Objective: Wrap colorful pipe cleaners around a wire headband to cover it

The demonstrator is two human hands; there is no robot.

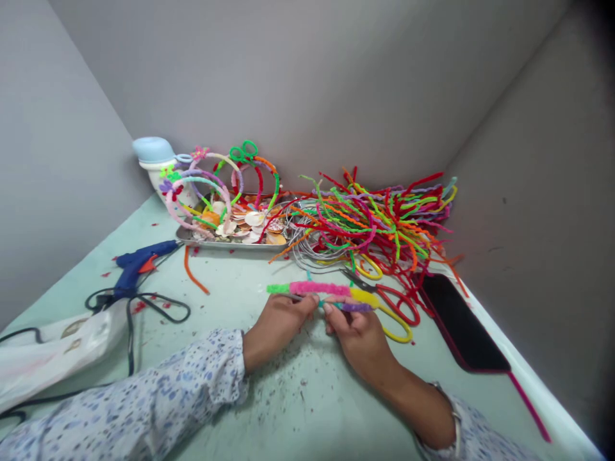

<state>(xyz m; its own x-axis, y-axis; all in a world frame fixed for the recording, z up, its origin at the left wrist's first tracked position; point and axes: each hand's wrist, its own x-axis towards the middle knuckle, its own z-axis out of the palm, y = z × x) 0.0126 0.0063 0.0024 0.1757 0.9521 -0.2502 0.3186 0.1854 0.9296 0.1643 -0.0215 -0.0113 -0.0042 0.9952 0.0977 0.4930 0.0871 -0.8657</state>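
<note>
Between both hands is a headband wrapped in fuzzy pipe cleaner, with green, pink and yellow sections on its far side. Its near side shows purple and teal wrapping and a thin bare grey stretch at the left. My left hand pinches that near side by the grey stretch. Close beside it, my right hand pinches the band where teal meets purple, thumb on top. The fingers beneath are partly hidden. Just beyond the right hand lie red-handled scissors and a yellow handle loop.
Finished-looking headbands stand in a metal tray of shells. A heap of pipe cleaners covers the back right, beside grey wire hoops. A blue glue gun with cord, a plastic bag, a cup and a phone surround the workspace.
</note>
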